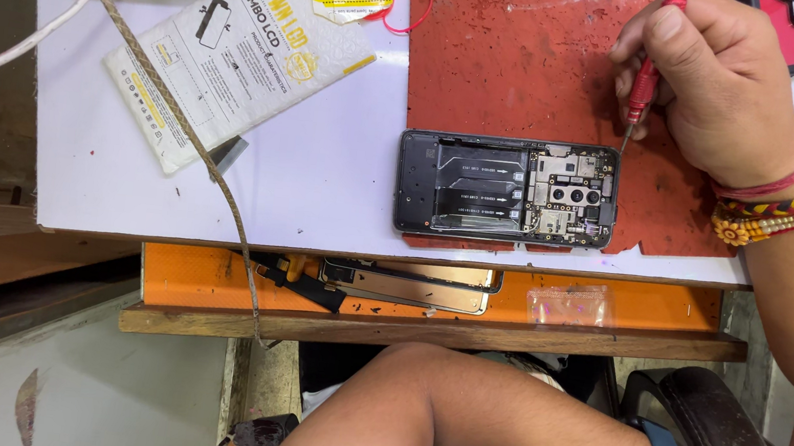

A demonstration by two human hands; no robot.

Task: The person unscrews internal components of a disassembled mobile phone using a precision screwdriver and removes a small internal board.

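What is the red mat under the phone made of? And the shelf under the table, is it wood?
The red mat looks like soft rubber or silicone: dull, no shine, scuffed pale in spots, with a cut, notched front edge. The shelf looks like raw wood along its front strip, brown and grainy, though its top is covered by a smooth orange sheet, maybe plastic or laminate.

A red-handled screwdriver (644, 82) stands nearly upright in the upper right of the frame, its thin metal tip touching the top right corner of an opened phone (507, 189). The phone lies flat at centre, back cover off, black frame exposing circuit board, camera modules and dark shielding plates.
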